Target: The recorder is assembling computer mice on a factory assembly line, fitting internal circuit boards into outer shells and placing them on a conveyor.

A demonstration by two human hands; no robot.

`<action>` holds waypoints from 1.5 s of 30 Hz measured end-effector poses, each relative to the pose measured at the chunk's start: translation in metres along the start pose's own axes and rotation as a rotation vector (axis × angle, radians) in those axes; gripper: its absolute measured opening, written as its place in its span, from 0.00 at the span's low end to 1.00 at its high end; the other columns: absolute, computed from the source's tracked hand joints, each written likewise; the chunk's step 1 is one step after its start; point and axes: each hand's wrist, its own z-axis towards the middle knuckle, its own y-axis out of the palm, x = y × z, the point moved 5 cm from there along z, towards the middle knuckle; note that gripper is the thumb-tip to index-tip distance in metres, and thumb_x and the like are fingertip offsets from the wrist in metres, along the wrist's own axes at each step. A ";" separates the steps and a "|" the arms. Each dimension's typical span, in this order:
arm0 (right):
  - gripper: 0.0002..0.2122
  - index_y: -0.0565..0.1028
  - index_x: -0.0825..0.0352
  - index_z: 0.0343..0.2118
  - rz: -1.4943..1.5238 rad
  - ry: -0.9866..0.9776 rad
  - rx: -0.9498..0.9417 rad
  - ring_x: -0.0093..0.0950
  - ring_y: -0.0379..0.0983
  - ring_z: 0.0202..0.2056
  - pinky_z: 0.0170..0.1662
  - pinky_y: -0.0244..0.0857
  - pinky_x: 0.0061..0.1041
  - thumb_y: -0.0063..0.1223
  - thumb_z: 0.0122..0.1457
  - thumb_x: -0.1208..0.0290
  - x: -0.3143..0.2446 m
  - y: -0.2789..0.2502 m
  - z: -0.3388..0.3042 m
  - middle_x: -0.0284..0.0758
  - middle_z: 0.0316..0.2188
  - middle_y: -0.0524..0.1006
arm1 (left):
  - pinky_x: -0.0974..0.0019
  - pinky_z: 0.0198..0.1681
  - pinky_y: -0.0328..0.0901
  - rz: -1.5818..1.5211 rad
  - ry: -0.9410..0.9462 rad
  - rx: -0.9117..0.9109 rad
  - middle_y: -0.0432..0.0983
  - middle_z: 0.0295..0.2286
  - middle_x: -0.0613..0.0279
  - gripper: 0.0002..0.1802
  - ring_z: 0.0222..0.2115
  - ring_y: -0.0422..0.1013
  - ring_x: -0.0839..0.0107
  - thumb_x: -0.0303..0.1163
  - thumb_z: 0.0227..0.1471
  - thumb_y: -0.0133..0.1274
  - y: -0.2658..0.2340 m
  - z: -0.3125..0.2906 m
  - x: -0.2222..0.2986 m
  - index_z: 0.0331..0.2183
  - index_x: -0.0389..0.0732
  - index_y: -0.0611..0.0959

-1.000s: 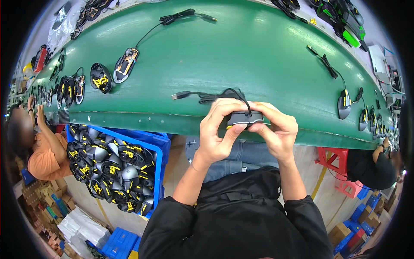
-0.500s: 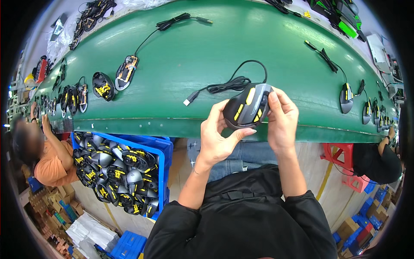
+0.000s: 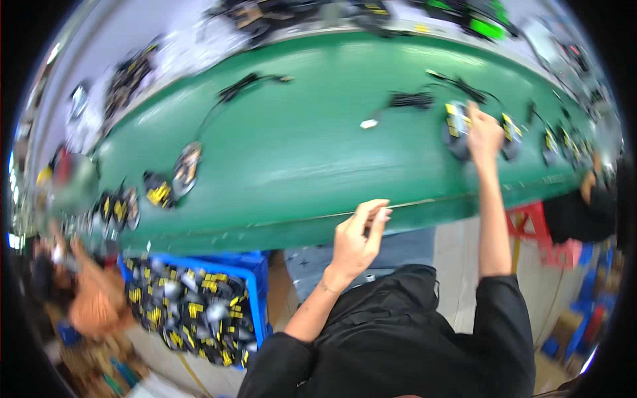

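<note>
A black and grey computer mouse with yellow parts is at the right side of the green work surface. My right hand is closed against its right side, blurred by motion; its thumb is hard to make out. The bundled black cable of this mouse lies to its upper left, ending in a pale plug. Just right of my right hand sits another similar mouse. My left hand hovers by the near edge of the surface, fingers loosely curved and apart, with nothing in it.
A blue crate full of mouse shells stands below the left edge. An opened mouse and a loose shell lie at left. More mice line the right. Co-workers sit at both sides; a red stool is at right.
The mouse went from both hands in front of me to the right of the surface with my right hand, its cable following. My left hand let go. The view has shifted and blurred.
</note>
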 end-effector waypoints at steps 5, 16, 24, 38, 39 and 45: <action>0.21 0.80 0.61 0.30 -0.430 0.025 0.085 0.46 0.76 0.34 0.35 0.67 0.46 0.38 0.66 0.52 -0.009 -0.011 0.009 0.44 0.27 0.79 | 0.69 0.37 0.72 0.183 0.114 0.313 0.82 0.31 0.55 0.09 0.33 0.80 0.70 0.23 0.58 0.51 -0.062 0.010 0.020 0.41 0.34 0.79; 0.13 0.78 0.61 0.47 0.358 -0.402 0.168 0.28 0.78 0.30 0.36 0.70 0.30 0.53 0.62 0.65 -0.189 -0.022 -0.080 0.36 0.34 0.81 | 0.54 0.57 0.59 1.224 -0.076 1.016 0.71 0.50 0.48 0.41 0.53 0.65 0.50 0.59 0.48 0.58 -0.356 0.042 0.024 0.52 0.36 0.75; 0.12 0.76 0.66 0.41 0.690 -0.733 -0.315 0.40 0.77 0.32 0.37 0.71 0.37 0.58 0.56 0.67 -0.419 0.126 -0.167 0.42 0.31 0.79 | 0.53 0.55 0.61 1.247 0.037 0.884 0.72 0.48 0.47 0.29 0.51 0.65 0.51 0.41 0.51 0.60 -0.364 0.052 0.024 0.49 0.33 0.75; 0.06 0.82 0.74 0.33 1.052 -0.434 -0.869 0.24 0.79 0.34 0.35 0.75 0.22 0.55 0.55 0.85 -0.285 0.046 -0.139 0.36 0.31 0.81 | 0.42 0.47 0.72 -1.238 -0.271 0.009 0.71 0.50 0.46 0.30 0.47 0.73 0.47 0.50 0.66 0.33 -0.139 0.034 -0.014 0.59 0.39 0.66; 0.06 0.82 0.74 0.33 1.148 -0.212 -0.966 0.24 0.79 0.35 0.35 0.75 0.22 0.55 0.55 0.85 -0.281 0.047 -0.144 0.37 0.33 0.81 | 0.42 0.47 0.72 -1.242 -0.281 0.003 0.71 0.50 0.46 0.30 0.47 0.73 0.47 0.50 0.66 0.33 -0.135 0.033 -0.019 0.59 0.39 0.66; 0.12 0.77 0.72 0.41 1.154 0.074 -0.773 0.25 0.79 0.38 0.39 0.78 0.23 0.58 0.53 0.85 -0.272 0.054 -0.146 0.42 0.42 0.79 | 0.48 0.47 0.73 -1.057 -0.161 0.080 0.69 0.51 0.52 0.24 0.48 0.72 0.55 0.39 0.66 0.37 -0.129 0.033 -0.008 0.58 0.37 0.65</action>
